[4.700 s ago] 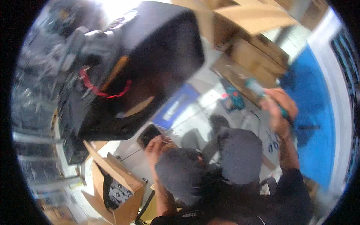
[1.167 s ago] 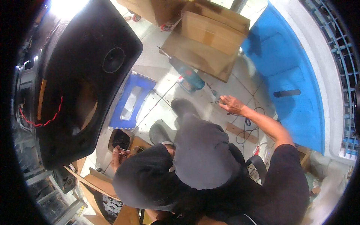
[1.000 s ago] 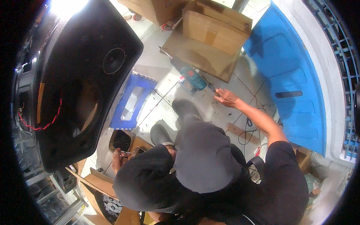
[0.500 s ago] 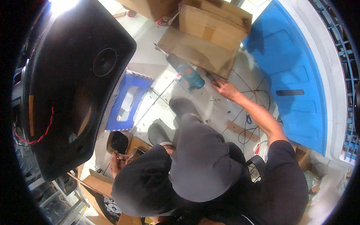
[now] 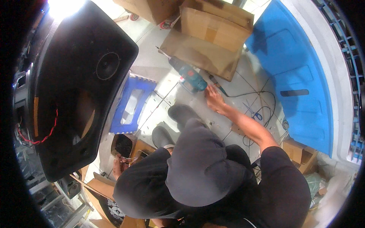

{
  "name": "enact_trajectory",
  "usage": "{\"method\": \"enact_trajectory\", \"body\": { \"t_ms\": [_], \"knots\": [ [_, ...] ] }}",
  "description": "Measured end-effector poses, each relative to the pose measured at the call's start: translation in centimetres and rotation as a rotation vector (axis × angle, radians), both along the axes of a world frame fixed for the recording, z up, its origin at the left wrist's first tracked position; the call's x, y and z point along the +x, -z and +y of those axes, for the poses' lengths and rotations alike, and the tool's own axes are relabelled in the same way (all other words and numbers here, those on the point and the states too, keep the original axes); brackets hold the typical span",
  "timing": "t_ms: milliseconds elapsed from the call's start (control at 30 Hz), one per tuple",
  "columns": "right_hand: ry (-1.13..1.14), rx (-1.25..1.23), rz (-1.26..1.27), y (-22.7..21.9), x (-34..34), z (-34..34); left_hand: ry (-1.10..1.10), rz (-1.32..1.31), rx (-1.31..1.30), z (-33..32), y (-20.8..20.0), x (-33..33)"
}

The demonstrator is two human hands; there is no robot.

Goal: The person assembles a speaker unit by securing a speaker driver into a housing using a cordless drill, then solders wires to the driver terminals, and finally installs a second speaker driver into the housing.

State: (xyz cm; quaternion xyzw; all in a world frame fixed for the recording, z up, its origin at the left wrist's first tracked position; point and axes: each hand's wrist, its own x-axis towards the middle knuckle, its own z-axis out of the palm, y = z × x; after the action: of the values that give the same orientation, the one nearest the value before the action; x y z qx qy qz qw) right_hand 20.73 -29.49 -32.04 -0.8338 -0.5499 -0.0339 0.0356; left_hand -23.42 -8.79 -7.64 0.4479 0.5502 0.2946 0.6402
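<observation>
My right hand point(image 5: 215, 100) reaches forward over the floor, fingers stretched out with nothing visible in them. Its fingertips are at the rear end of a teal and grey power drill point(image 5: 190, 76); whether they touch it I cannot tell. The drill has a long bit and points to the far left. Just beyond the hand lies a dark pen-like tool with a black cord point(image 5: 217, 83). Low at the left, my left hand point(image 5: 118, 166) is closed on thin wires point(image 5: 128, 159) beside a small open box point(image 5: 123, 145). My knee hides part of that hand.
A large black speaker cabinet point(image 5: 81, 87) with red wires fills the left. A blue plastic stool point(image 5: 133, 102) stands next to it. Open cardboard box point(image 5: 213, 34) ahead, blue panel point(image 5: 296, 76) at right. Blue-handled scissors point(image 5: 257, 116) lie near the looping cord.
My right hand has moved left and nearer, from the corded tool to the drill's rear end. The corded tool and scissors now show more fully. My left hand stays with the wires.
</observation>
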Motion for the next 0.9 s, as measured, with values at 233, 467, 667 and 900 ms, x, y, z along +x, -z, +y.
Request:
{"method": "enact_trajectory", "body": {
  "t_ms": [233,467,667,900],
  "knots": [
    [0.072,0.074,0.266,-0.5,-1.3,-3.2,-0.028,-0.108,-0.198,0.8,-0.7,0.9],
    [0.120,-0.086,-0.226,0.7,1.2,0.0,-0.069,-0.185,-0.114,0.3,-0.3,1.0],
    [0.153,-0.183,0.265,-1.9,-2.0,-2.2,-0.077,-0.180,-0.165,0.4,0.0,0.9],
    [0.148,0.172,-0.088,-2.4,-1.3,-1.2,-0.063,-0.123,-0.159,0.5,-0.6,1.7]
  ]
}}
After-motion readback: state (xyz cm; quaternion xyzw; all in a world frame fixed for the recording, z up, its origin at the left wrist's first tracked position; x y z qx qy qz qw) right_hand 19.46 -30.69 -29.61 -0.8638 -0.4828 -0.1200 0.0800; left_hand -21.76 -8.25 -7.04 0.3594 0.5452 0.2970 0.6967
